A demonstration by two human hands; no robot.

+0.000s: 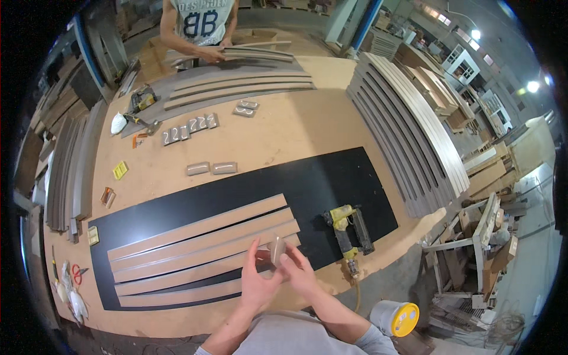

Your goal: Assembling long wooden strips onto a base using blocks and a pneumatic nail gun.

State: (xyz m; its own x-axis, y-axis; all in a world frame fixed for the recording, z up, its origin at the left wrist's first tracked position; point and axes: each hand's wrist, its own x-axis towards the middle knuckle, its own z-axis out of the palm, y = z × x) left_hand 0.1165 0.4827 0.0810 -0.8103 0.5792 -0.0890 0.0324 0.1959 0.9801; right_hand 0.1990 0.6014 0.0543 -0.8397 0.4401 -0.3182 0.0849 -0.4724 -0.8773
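Observation:
Close in front of me, a small grey-brown wooden block (276, 249) is held up between my two hands. My left hand (260, 279) grips its left side, while my right hand (300, 273) has its thumb and fingers on the right side. Beneath the hands, several long wooden slats (195, 241) lie roughly side by side on a black panel (319, 174). To the right of them a yellow and black nail gun (344, 231) rests on the panel, its hose running toward me.
Two similar blocks (225, 168) lie past the panel, with marked blocks (190, 127) farther off. A tall stack of slats (408, 136) stands at the right, another (74, 171) at the left. Across the table a person (204, 29) handles slats. A white bucket (393, 318) stands low right.

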